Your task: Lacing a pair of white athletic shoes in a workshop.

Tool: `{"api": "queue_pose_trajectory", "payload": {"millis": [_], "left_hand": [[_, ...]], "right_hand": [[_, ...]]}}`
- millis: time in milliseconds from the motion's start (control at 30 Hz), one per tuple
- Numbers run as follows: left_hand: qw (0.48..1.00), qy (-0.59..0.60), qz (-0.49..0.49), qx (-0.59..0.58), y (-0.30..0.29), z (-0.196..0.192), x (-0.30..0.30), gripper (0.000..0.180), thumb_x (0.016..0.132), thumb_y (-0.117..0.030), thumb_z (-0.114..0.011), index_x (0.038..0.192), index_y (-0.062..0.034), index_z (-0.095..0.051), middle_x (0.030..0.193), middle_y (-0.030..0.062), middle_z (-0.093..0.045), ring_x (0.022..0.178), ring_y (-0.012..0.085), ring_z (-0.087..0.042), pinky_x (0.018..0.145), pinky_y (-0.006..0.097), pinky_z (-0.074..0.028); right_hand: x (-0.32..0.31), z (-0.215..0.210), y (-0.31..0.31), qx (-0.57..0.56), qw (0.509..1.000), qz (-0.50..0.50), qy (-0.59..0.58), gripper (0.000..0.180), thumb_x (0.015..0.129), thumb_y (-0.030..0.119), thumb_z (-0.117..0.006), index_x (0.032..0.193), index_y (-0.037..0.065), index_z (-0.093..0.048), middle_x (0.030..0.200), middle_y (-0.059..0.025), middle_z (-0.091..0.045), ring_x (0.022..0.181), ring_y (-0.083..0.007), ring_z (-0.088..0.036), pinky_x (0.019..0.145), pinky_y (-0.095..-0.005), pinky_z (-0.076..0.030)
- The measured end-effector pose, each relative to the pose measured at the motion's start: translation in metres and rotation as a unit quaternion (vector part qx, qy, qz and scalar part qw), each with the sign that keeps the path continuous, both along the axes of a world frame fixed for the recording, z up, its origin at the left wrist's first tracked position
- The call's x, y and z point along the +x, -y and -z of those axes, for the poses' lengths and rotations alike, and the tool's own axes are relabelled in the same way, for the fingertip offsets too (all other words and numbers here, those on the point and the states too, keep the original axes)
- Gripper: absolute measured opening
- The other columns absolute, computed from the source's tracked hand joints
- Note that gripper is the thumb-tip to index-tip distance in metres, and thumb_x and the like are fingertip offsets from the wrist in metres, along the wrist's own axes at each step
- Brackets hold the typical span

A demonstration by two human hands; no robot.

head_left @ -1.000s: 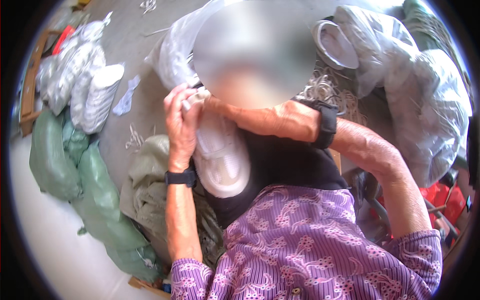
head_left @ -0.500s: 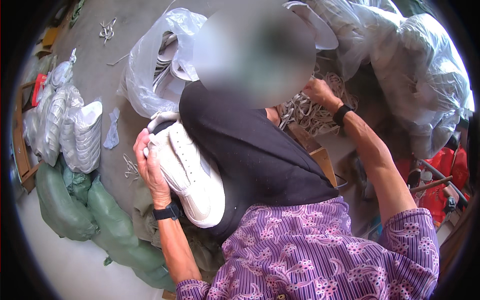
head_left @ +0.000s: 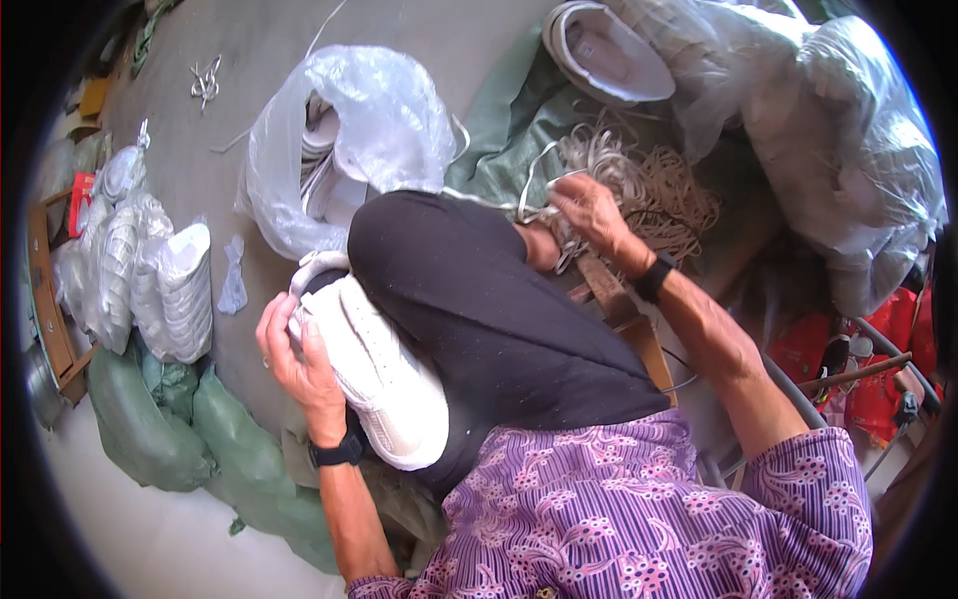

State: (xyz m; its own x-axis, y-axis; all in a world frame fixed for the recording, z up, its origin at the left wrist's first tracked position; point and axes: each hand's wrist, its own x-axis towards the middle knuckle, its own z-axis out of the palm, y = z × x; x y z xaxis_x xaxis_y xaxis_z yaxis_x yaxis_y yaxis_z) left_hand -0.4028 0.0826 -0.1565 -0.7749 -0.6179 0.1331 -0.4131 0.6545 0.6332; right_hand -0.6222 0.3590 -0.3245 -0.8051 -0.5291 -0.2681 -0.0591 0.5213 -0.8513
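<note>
A white lace-up shoe (head_left: 394, 399) rests on my left thigh, toe toward me, its eyelets without a lace. My left hand (head_left: 299, 364) holds it by the side, thumb on the upper and fingers curled around the outer edge. Beyond my knee, my right hand (head_left: 599, 220) is closed in a pinch over a heap of loose white shoelaces (head_left: 674, 190). A white lace runs near its fingertips and appears to be in the pinch. Part of the heap is hidden behind that hand.
An open clear plastic bag (head_left: 399, 90) with white shoe parts stands past my knee. Another white shoe part (head_left: 614, 55) lies beyond the laces. Large stuffed plastic bags (head_left: 848, 150) are at right, green sacks (head_left: 140, 419) and wrapped white stacks (head_left: 175, 290) at left.
My right hand has moved left and slightly nearer over the laces, drawing at a strand. My left hand stays on the shoe, which has hardly shifted.
</note>
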Motion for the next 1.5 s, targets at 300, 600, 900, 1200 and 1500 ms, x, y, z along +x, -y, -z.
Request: {"api": "queue_pose_trajectory", "payload": {"millis": [300,600,900,1200,1500], "left_hand": [[0.982,-0.080,0.169,0.028,-0.057,-0.108,-0.050,0.017,0.079,-0.011,-0.068,0.093,-0.0026,-0.063,0.082,0.0126,-0.064,0.080,0.0294,-0.063,0.076,0.036,-0.049],[0.903,-0.350,0.226,0.104,-0.091,-0.270,-0.049,0.058,0.072,-0.038,-0.079,0.111,-0.0008,-0.057,0.090,0.0088,-0.061,0.081,0.0213,-0.059,0.075,0.032,-0.047],[0.830,-0.515,0.195,0.092,-0.089,-0.314,-0.026,0.051,0.076,-0.034,-0.075,0.108,-0.0002,-0.057,0.087,0.0079,-0.061,0.077,0.0189,-0.059,0.071,0.030,-0.047],[0.798,-0.579,0.166,0.023,-0.054,-0.342,-0.018,0.043,0.079,-0.031,-0.072,0.106,0.0005,-0.058,0.084,0.0070,-0.060,0.073,0.0165,-0.058,0.067,0.027,-0.047],[0.828,-0.558,0.030,-0.053,-0.030,-0.327,0.055,0.037,0.083,-0.027,-0.069,0.104,0.0012,-0.058,0.082,0.0061,-0.060,0.069,0.0141,-0.057,0.063,0.025,-0.046]], "right_hand": [[0.045,-0.255,0.040,-0.432,0.853,-0.291,-0.028,0.005,0.079,0.002,-0.059,0.083,0.002,-0.056,0.069,-0.0123,-0.048,0.069,-0.0314,-0.054,0.061,-0.0407,-0.044],[0.087,-0.286,0.022,-0.295,0.908,-0.295,0.032,0.013,0.087,0.010,-0.058,0.096,0.001,-0.060,0.078,-0.0154,-0.059,0.072,-0.0302,-0.060,0.066,-0.0369,-0.048],[0.123,-0.268,0.012,-0.123,0.916,-0.340,-0.175,0.012,0.086,0.014,-0.062,0.094,0.007,-0.063,0.081,-0.0161,-0.062,0.077,-0.0334,-0.064,0.066,-0.0398,-0.052],[0.145,-0.282,-0.011,-0.138,0.911,-0.342,-0.186,0.007,0.082,0.007,-0.061,0.087,0.002,-0.057,0.078,-0.0142,-0.055,0.072,-0.0362,-0.058,0.060,-0.0405,-0.047],[0.122,-0.254,-0.004,-0.080,0.885,-0.420,-0.184,0.017,0.088,0.009,-0.057,0.104,0.005,-0.058,0.089,-0.0139,-0.060,0.080,-0.0355,-0.061,0.065,-0.0405,-0.049]]}}
